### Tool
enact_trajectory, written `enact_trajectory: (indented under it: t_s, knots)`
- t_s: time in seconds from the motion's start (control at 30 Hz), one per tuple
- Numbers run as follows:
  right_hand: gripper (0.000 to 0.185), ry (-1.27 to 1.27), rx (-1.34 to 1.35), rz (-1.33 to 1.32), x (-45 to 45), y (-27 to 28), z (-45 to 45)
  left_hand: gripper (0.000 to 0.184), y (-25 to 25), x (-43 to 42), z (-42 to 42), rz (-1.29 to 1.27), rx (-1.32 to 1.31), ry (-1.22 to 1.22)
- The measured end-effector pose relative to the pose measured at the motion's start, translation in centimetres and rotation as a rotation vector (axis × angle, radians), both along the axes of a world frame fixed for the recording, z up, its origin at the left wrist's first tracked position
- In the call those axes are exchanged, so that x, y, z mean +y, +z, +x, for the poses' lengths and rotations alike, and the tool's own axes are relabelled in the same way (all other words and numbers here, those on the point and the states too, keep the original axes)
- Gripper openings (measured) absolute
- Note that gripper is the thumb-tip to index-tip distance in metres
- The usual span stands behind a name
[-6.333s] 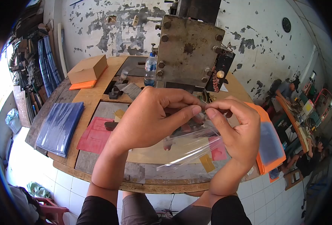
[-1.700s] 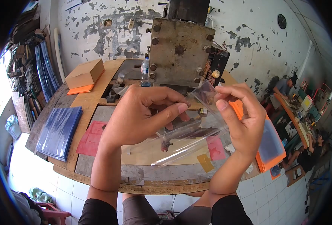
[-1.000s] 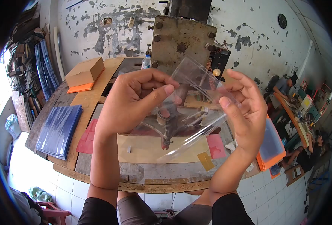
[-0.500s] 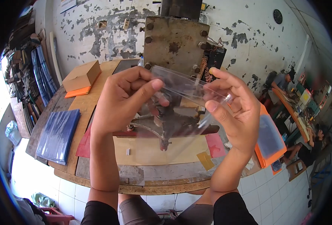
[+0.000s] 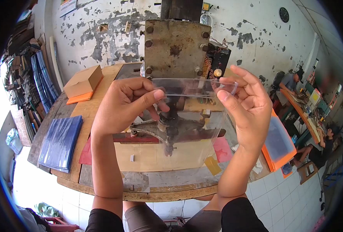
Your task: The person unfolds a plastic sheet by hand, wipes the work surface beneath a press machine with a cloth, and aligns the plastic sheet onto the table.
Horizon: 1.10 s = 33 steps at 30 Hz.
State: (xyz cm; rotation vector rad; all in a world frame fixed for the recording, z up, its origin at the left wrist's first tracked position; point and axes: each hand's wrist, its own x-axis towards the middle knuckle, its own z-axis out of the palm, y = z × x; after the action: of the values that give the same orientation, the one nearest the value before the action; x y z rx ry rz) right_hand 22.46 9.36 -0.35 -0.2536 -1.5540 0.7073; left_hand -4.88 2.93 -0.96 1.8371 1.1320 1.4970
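A clear plastic sleeve [image 5: 190, 87] hangs upright in front of me, its folded or doubled band along the top. My left hand [image 5: 127, 102] pinches its upper left corner between thumb and fingers. At the upper right corner, my right hand [image 5: 250, 106] grips it with the thumb in front, while one or more of its fingers stretch upward. Through the sleeve I see the metal arms and centre post [image 5: 169, 129] of a press. Below them lies a tan board [image 5: 140, 156] with a small light-coloured piece [image 5: 132, 157] on it.
The press's large rusty plate [image 5: 175, 48] rises behind my hands. Left on the table are a blue plastic stack [image 5: 61, 143] and a cardboard box [image 5: 82, 81]; an orange-edged stack [image 5: 279, 141] lies right. Two people [image 5: 291, 83] sit farther off at right.
The sleeve went from slanted and crumpled to spread nearly level along its top. My right hand moved slightly up and outward, and the camera view shifted a little.
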Motion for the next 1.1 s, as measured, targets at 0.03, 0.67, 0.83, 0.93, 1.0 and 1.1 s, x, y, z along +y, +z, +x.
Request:
enact_trajectory:
  t_s: [0.03,0.67,0.83,0.93,1.0,1.1]
  knots:
    - [0.053,-0.005,0.002,0.003,0.0,0.0,0.0,0.027,0.0,0.1,0.0,0.000,-0.001,-0.002]
    - [0.046,-0.012,0.006,-0.012,0.4,-0.1,0.0,0.027,0.1,-0.1,0.0,-0.008,0.004,0.008]
    - [0.043,-0.071,0.081,-0.013,0.0,0.0,-0.8,0.022,0.4,-0.3,1.0,0.011,-0.095,-0.015]
    - [0.044,-0.700,-0.219,0.353,-0.3,-0.2,-0.5,0.025,0.3,-0.5,2.2,0.066,-0.183,-0.008]
    - [0.049,-0.506,-0.241,0.271,-1.6,-0.4,-0.8,0.029,-0.1,-0.6,3.2,0.121,-0.256,-0.077]
    - [0.087,-0.346,-0.357,0.303,-3.2,-0.2,-0.9,0.031,-0.9,-0.4,4.2,0.196,-0.333,-0.292]
